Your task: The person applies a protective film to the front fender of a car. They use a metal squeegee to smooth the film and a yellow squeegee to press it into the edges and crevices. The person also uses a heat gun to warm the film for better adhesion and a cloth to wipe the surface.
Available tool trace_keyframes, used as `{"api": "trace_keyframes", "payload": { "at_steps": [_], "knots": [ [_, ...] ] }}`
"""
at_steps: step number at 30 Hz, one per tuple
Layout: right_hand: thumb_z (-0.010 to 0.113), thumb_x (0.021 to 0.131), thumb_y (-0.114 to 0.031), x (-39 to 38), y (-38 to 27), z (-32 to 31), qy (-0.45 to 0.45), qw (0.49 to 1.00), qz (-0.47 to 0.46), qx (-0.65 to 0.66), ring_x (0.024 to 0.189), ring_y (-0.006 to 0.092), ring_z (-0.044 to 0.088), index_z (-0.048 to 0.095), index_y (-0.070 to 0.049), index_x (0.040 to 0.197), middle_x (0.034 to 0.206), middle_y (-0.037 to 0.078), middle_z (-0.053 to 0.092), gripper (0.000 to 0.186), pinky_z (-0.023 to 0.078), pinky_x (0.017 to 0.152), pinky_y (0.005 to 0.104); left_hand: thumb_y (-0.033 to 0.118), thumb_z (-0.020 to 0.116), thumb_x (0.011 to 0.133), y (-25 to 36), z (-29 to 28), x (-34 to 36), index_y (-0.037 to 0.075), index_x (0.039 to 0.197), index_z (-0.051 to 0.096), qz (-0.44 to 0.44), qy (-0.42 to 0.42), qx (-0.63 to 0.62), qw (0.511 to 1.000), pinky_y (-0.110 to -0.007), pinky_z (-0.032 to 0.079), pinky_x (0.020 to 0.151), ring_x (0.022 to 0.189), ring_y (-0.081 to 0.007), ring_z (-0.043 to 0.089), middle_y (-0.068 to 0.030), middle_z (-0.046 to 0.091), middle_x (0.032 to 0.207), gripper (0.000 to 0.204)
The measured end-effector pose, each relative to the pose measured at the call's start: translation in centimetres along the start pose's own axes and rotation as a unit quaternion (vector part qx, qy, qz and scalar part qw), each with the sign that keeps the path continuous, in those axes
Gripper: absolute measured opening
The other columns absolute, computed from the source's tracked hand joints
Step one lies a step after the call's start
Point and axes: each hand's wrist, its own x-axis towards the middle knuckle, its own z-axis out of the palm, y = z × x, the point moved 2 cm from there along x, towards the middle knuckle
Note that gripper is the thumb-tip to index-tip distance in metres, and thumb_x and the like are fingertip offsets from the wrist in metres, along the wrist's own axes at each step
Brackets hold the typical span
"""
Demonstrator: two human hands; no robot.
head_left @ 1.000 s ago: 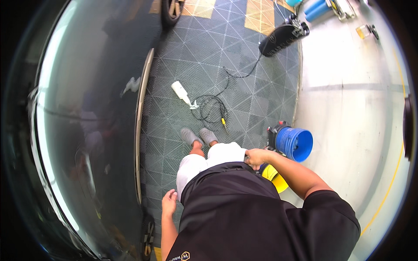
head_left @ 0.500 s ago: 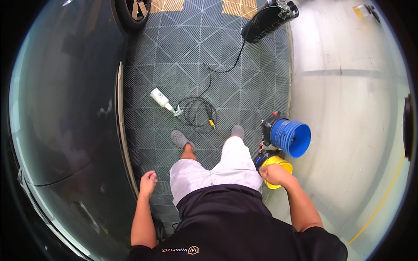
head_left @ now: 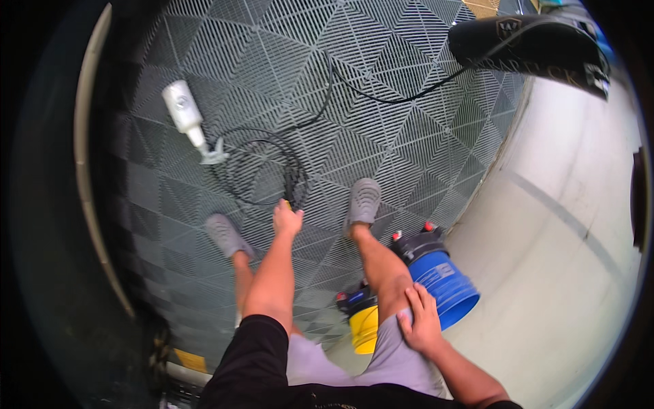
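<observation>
Bending down, my left hand (head_left: 288, 217) has its fingers curled on the yellow fitting (head_left: 288, 203) at the end of a coiled black hose (head_left: 261, 140) on the floor. My right hand (head_left: 421, 317) lies open on my right leg near the knee, fingers apart. A white spray bottle (head_left: 182, 109) lies on its side beside the coil, its trigger head toward the hose. My feet in grey clogs stand either side of my left forearm.
A blue bucket (head_left: 439, 286) and a yellow bucket (head_left: 364, 326) on dark bases sit at right. A black cylinder (head_left: 518, 51) is upper right, with the hose running toward it. A dark car (head_left: 48, 191) lines the left. Pale flooring (head_left: 558, 204) borders the gridded tiles (head_left: 381, 136).
I have bent forward and the view has tilted closer to the floor. My left hand has moved from beside the car down to the hose fitting; my right hand has moved onto my leg.
</observation>
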Motion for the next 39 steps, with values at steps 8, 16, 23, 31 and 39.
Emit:
{"api": "trace_keyframes", "payload": {
  "at_steps": [8,16,23,31,39],
  "knots": [
    [0.077,0.083,-0.021,4.1,2.7,0.0,0.0,0.995,-0.09,-0.051,0.13,0.05,0.047,0.052,0.0,0.14,0.144,0.03,0.048,0.066,0.04,0.11,0.0548,0.014,0.065,0.092,-1.2,-0.9,1.3,-0.001,0.112,0.061,0.153,0.16,-0.091,0.971,-0.054,0.05,0.095,0.109,-0.0445,0.061,-0.0262,0.064,0.113,0.026],
    [0.072,0.083,-0.017,8.8,-16.0,-2.1,0.084,0.894,-0.417,-0.137,0.128,0.0499,0.05,0.053,0.004,0.139,0.145,0.03,0.05,0.063,0.043,0.108,0.0541,0.007,0.059,0.087,4.0,-18.0,-31.9,0.005,0.105,0.069,0.39,0.089,-0.287,0.87,-0.049,0.051,0.092,0.099,-0.04,0.064,-0.0193,0.069,0.101,0.021],
    [0.063,0.09,-0.008,18.6,-21.4,2.0,0.029,0.97,-0.225,0.084,0.073,0.027,0.069,0.065,0.005,0.122,0.085,0.015,0.073,0.034,0.056,0.074,0.0371,0.043,0.068,0.095,-9.3,-23.7,-31.4,0.003,0.125,0.063,0.275,0.243,-0.228,0.902,-0.044,0.054,0.096,0.108,-0.0383,0.067,-0.0217,0.065,0.122,0.05],
    [0.07,0.093,-0.016,3.6,-21.7,-6.2,-0.189,0.949,-0.176,0.181,0.083,0.0176,0.067,0.06,-0.002,0.128,0.095,0.009,0.067,0.039,0.056,0.066,0.0341,0.048,0.067,0.097,-8.9,-22.7,-51.6,0.002,0.116,0.061,0.263,0.062,-0.241,0.932,-0.051,0.052,0.076,0.089,-0.0416,0.071,-0.0234,0.071,0.093,0.05],
    [0.078,0.089,-0.034,-25.7,-58.1,-8.5,-0.208,0.698,-0.609,-0.315,0.105,0.0427,0.065,0.044,-0.002,0.149,0.123,0.022,0.062,0.076,0.056,0.085,0.05,0.036,0.07,0.095,-24.0,-50.4,-67.7,-0.002,0.1,0.064,0.35,0.069,-0.159,0.921,-0.047,0.051,0.066,0.075,-0.0353,0.068,-0.0188,0.07,0.083,0.039]
  ]
}}
